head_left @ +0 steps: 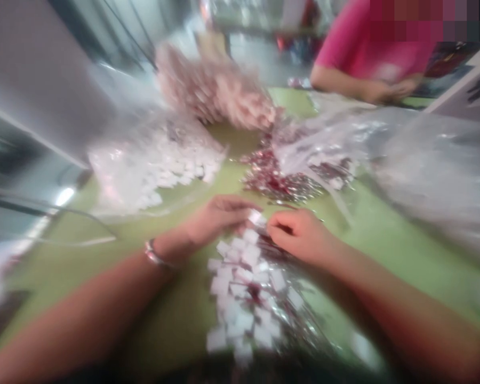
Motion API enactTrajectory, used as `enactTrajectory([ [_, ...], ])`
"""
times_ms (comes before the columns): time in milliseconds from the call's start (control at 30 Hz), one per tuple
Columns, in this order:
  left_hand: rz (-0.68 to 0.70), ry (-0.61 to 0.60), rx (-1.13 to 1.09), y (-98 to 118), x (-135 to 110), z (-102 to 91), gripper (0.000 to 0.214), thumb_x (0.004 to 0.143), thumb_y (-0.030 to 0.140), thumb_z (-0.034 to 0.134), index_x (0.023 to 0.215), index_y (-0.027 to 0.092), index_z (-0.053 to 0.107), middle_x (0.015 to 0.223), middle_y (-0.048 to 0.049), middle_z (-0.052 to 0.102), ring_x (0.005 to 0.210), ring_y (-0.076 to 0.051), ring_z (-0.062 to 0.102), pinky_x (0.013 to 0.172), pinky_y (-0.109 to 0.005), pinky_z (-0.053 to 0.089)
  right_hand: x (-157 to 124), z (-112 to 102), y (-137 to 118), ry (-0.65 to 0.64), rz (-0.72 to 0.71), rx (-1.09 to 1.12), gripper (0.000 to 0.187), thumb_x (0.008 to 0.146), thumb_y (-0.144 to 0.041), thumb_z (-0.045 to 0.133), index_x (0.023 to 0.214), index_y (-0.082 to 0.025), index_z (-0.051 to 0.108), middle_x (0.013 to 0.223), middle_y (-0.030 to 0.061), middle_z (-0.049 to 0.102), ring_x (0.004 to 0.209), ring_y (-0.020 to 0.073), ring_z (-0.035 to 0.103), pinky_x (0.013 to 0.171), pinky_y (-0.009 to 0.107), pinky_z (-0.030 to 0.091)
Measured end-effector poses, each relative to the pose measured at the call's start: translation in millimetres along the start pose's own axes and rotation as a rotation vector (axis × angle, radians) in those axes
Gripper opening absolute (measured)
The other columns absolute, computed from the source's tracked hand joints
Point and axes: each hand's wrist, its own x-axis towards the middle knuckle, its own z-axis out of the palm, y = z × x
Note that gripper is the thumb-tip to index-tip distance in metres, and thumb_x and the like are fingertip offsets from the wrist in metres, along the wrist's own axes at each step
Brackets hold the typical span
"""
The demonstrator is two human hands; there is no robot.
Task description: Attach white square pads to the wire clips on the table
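My left hand (222,216) pinches a small white square piece (256,217) between thumb and fingers; blur hides whether it is a tag or a block. Just to its right, my right hand (298,232) is closed with fingertips close to that piece, and what they hold is hidden. Below both hands lies a pile of similar white pieces (240,298) with thin, shiny silver and dark red strands (304,320) running off to the right. Beyond my hands sits a heap of shiny red and silver thin items (280,173), too blurred to name.
A clear plastic bag (120,165) with white pieces spilling from it lies at left on the green table (176,309). Behind are pale pink bundles (216,88). Large plastic sheeting (436,165) covers the right side. Across the table, a person in a pink top (352,53) works with both hands.
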Motion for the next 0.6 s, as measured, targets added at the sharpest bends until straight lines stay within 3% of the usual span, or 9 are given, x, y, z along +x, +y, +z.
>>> enactTrajectory([
  [167, -0.017, 0.029, 0.163, 7, -1, 5.1, 0.033, 0.078, 0.033, 0.070, 0.103, 0.012, 0.071, 0.060, -0.0017, 0.063, 0.053, -0.009, 0.056, 0.048, -0.020, 0.044, 1, 1, -1, -0.014, 0.041, -0.041, 0.020, 0.081, -0.021, 0.052, 0.063, -0.018, 0.060, 0.061, -0.0026, 0.061, 0.056, 0.0089, 0.050, 0.055, 0.023, 0.035],
  [400, 0.043, 0.125, 0.321, 10, -3, 22.7, 0.027, 0.071, 0.027, 0.075, 0.093, 0.013, 0.070, 0.064, -0.0017, 0.066, 0.056, -0.010, 0.059, 0.049, -0.020, 0.046, 1, 8, -3, 0.100, 0.018, -0.194, 0.024, 0.082, -0.018, 0.053, 0.058, -0.018, 0.055, 0.055, -0.0028, 0.054, 0.052, 0.0088, 0.044, 0.053, 0.024, 0.029],
  [600, -0.009, 0.064, 0.004, 7, -2, 16.4, 0.025, 0.073, 0.027, 0.073, 0.092, 0.012, 0.065, 0.065, -0.0028, 0.068, 0.052, -0.008, 0.057, 0.048, -0.019, 0.043, 2, 6, 1, 0.086, -0.162, -0.025, 0.021, 0.089, -0.023, 0.053, 0.071, -0.018, 0.061, 0.063, -0.0034, 0.060, 0.058, 0.0082, 0.051, 0.057, 0.021, 0.035],
])
